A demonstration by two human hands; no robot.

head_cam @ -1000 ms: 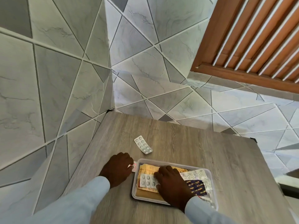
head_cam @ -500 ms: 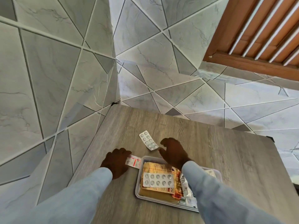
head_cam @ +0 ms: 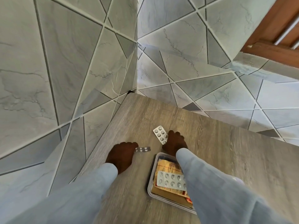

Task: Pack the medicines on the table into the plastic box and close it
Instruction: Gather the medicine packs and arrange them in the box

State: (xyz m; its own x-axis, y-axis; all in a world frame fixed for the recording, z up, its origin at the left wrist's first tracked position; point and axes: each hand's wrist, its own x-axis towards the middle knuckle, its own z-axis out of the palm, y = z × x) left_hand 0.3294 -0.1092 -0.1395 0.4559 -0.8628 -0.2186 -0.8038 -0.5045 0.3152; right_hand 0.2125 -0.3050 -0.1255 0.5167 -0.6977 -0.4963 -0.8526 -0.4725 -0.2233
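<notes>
A clear plastic box [head_cam: 151, 183] sits on the wooden table [head_cam: 226, 159], holding a silver blister pack [head_cam: 169, 179] on top of orange-brown medicine packs [head_cam: 168, 165]. My right sleeve hides its right half. Beyond the box, my right hand [head_cam: 175, 143] pinches the near end of a silver blister strip [head_cam: 159, 134] that lies on the table. To the left of the box, my left hand [head_cam: 121, 153] holds a small blister strip [head_cam: 143, 149] by its left end.
The table stands in a corner of grey tiled walls [head_cam: 80, 70], close on the left and behind. A wooden slatted frame [head_cam: 275, 38] is at the upper right. No lid is in view.
My right hand left the box, reached forward and took hold of the strip on the table. The left hand turned its small strip over, silver side up. The camera shifted right and closer.
</notes>
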